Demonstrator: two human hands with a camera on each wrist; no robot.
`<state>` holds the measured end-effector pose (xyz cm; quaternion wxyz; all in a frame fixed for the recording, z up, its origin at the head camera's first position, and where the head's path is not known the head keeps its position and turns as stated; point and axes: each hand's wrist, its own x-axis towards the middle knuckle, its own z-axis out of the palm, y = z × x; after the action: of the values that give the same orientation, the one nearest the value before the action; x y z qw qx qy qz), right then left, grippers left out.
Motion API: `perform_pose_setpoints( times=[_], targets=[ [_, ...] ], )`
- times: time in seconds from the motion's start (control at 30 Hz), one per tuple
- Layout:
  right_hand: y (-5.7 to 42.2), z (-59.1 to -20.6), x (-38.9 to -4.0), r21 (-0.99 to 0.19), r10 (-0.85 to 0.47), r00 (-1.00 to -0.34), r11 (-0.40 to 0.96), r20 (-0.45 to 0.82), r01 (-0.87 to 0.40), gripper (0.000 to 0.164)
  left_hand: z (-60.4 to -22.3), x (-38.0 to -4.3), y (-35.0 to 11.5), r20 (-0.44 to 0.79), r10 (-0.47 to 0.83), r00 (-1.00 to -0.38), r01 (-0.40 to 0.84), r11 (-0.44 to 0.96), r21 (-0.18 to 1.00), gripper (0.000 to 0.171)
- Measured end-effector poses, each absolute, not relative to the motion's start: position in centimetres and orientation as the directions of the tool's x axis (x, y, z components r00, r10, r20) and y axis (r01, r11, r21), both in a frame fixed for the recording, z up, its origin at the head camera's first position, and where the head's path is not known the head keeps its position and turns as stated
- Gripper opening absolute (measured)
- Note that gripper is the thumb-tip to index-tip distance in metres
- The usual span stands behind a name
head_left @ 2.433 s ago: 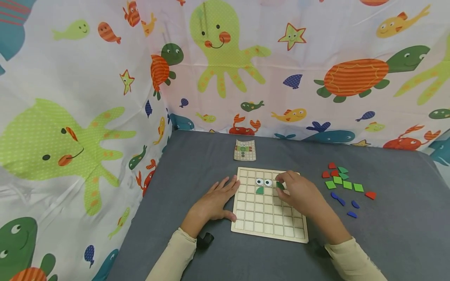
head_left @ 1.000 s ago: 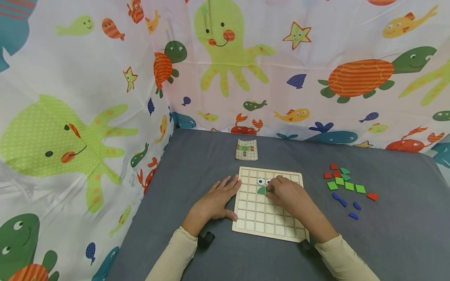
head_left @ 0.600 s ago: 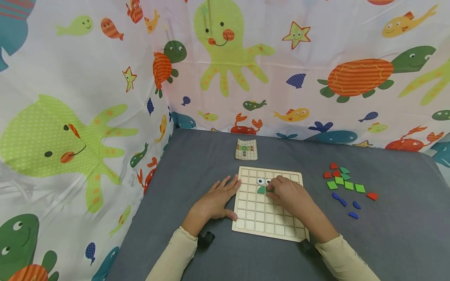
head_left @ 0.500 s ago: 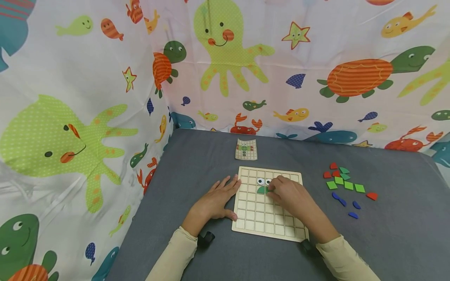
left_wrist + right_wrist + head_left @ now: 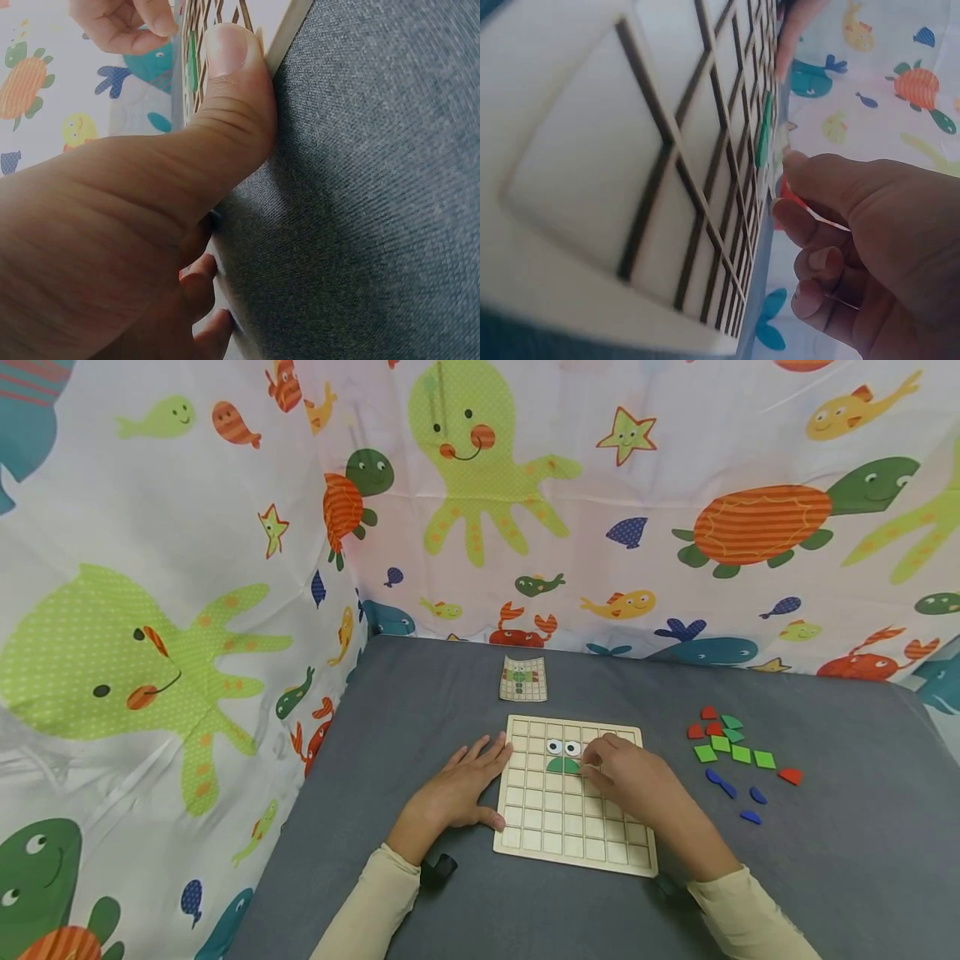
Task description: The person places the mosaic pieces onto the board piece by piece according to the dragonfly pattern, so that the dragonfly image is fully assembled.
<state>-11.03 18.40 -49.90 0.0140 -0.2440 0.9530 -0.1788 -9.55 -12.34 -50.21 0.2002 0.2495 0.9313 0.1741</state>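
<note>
A pale wooden grid board lies on the grey cloth. On it, two round eye pieces sit side by side, with two dark green quarter-round pieces directly below, forming a dome. My left hand rests along the board's left edge with fingers spread; in the left wrist view its thumb touches the rim. Over the board, just right of the eyes and green pieces, hovers my right hand. The right wrist view shows its fingers loosely bent, a gap between thumb and index finger, and nothing held.
A small pattern card lies behind the board. To the right are loose pieces: red ones, green ones, lime squares and blue ones. A sea-animal curtain stands at the back and left.
My right hand brought a green piece leftward to the spot beside the first green one, let it go there, and has drawn back slightly to the right. My left hand stayed put.
</note>
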Motion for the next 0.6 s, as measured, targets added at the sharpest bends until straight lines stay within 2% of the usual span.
perform_pose_setpoints(
  times=[0.6],
  targets=[
    [24.9, -48.2, -11.5, -0.346, -0.266, -0.96, 0.895, 0.09, -0.281, 0.021, -50.3, -9.6, -12.4, -0.284, 0.538, -0.794, 0.397, 0.812, 0.429, 0.119]
  ],
)
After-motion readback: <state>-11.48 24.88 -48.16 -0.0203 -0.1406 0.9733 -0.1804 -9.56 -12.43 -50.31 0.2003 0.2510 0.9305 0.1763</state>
